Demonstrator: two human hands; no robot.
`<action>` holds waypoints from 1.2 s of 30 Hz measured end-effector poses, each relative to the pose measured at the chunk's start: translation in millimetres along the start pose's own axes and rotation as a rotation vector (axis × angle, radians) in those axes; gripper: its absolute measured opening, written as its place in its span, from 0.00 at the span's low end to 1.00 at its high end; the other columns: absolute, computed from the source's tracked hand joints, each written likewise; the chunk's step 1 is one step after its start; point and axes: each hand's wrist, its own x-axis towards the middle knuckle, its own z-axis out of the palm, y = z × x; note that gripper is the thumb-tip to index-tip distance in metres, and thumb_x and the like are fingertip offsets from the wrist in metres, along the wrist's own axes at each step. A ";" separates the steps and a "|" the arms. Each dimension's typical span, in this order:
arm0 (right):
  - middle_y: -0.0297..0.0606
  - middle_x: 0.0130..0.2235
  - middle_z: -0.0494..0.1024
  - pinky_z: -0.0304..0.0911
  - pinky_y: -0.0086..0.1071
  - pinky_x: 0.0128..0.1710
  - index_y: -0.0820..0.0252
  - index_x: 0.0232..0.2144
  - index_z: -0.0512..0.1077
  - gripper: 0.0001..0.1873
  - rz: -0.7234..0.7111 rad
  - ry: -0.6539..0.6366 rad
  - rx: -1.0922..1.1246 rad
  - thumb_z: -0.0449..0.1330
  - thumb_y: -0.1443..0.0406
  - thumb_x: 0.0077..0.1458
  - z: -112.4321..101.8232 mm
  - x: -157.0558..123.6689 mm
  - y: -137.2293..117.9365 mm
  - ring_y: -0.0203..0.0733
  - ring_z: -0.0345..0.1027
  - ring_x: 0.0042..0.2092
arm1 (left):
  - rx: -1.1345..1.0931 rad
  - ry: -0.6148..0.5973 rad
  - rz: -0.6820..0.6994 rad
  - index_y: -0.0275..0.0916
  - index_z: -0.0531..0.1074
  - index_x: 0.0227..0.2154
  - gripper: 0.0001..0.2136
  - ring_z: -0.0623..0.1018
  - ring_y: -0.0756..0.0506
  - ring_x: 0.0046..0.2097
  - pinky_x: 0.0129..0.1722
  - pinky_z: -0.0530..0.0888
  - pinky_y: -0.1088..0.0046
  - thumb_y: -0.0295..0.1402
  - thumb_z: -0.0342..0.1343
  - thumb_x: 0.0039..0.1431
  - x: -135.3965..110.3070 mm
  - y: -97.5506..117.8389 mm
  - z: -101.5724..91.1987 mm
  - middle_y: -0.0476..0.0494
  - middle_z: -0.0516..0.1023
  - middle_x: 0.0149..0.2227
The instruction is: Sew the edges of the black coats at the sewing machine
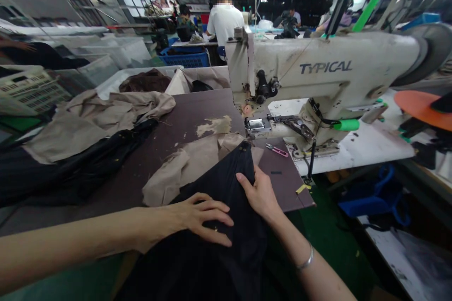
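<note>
A dark navy garment [226, 188] hangs over the near edge of the table, its narrow top corner beside the sewing machine [303, 66]. My right hand [260, 194] grips this garment's right edge, thumb on top and the other fingers partly hidden under the cloth. Spread over the middle of the same cloth, my left hand [205, 218] has its fingers apart and holds nothing. Beige lining cloth [190, 162] lies crumpled beneath and behind the dark fabric. Pink-handled thread snips [277, 150] rest on the tabletop near the machine's arm.
Beige and dark garments [102, 113] are heaped at the left of the brown tabletop [190, 113]. Behind it stand plastic bins and a blue crate [185, 56]. A person in a white shirt [226, 23] is farther back. A blue object [374, 197] sits below right.
</note>
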 end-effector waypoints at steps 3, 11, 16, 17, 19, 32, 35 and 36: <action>0.35 0.35 0.78 0.60 0.23 0.27 0.61 0.47 0.70 0.18 -0.056 0.035 -0.101 0.57 0.55 0.61 -0.5 -8.7 10.8 0.31 0.67 0.27 | 0.215 0.127 0.127 0.69 0.59 0.62 0.26 0.70 0.45 0.62 0.60 0.60 0.68 0.36 0.57 0.65 -3.5 -45.4 63.5 0.54 0.75 0.58; 0.36 0.43 0.78 0.66 0.23 0.40 0.57 0.49 0.70 0.12 -0.369 0.008 -0.058 0.57 0.64 0.63 -1.4 -18.8 28.3 0.33 0.72 0.40 | 0.115 0.749 -0.296 0.40 0.65 0.52 0.16 0.72 0.44 0.52 0.54 0.69 0.66 0.32 0.57 0.63 16.3 -34.2 5.3 0.40 0.72 0.49; 0.37 0.41 0.75 0.64 0.28 0.44 0.59 0.41 0.71 0.08 -0.470 0.052 -0.100 0.62 0.68 0.57 -6.8 -17.1 18.4 0.35 0.69 0.43 | -0.235 0.582 -0.316 0.39 0.69 0.43 0.06 0.75 0.48 0.40 0.42 0.72 0.73 0.34 0.54 0.66 33.3 -28.5 -26.2 0.46 0.75 0.39; 0.37 0.42 0.74 0.64 0.28 0.43 0.59 0.43 0.70 0.13 -0.425 0.066 -0.085 0.64 0.68 0.54 -7.6 -16.4 16.3 0.36 0.68 0.42 | -0.211 0.563 -0.260 0.38 0.69 0.39 0.03 0.75 0.48 0.40 0.41 0.72 0.73 0.32 0.53 0.67 33.4 -28.5 -25.3 0.46 0.74 0.37; 0.36 0.42 0.74 0.63 0.27 0.40 0.58 0.46 0.68 0.20 -0.347 0.039 -0.048 0.66 0.70 0.51 -8.1 -15.1 14.3 0.35 0.68 0.41 | -0.087 0.548 -0.136 0.37 0.70 0.36 0.04 0.74 0.48 0.41 0.42 0.70 0.73 0.26 0.50 0.66 31.0 -28.2 -25.5 0.44 0.74 0.38; 0.33 0.31 0.68 0.56 0.25 0.34 0.63 0.28 0.68 0.08 -0.495 0.003 0.053 0.61 0.76 0.47 -6.7 -10.2 33.2 0.32 0.61 0.33 | -0.022 0.234 -0.093 0.36 0.70 0.46 0.13 0.76 0.45 0.39 0.42 0.71 0.70 0.31 0.57 0.58 77.0 -118.0 -55.5 0.38 0.73 0.46; 0.33 0.31 0.69 0.57 0.25 0.34 0.63 0.27 0.68 0.06 -0.456 -0.028 0.046 0.64 0.71 0.50 -11.7 -6.7 34.7 0.32 0.62 0.33 | -0.077 0.189 -0.027 0.34 0.68 0.49 0.18 0.76 0.42 0.44 0.45 0.72 0.70 0.27 0.58 0.54 89.7 -110.6 -30.0 0.34 0.71 0.52; 0.33 0.31 0.69 0.57 0.25 0.34 0.63 0.27 0.68 0.07 -0.444 -0.036 0.042 0.65 0.70 0.50 -13.0 -5.4 35.0 0.32 0.62 0.33 | -0.103 0.171 -0.006 0.34 0.67 0.51 0.21 0.76 0.42 0.45 0.44 0.72 0.71 0.24 0.57 0.52 92.5 -107.2 -24.1 0.34 0.72 0.52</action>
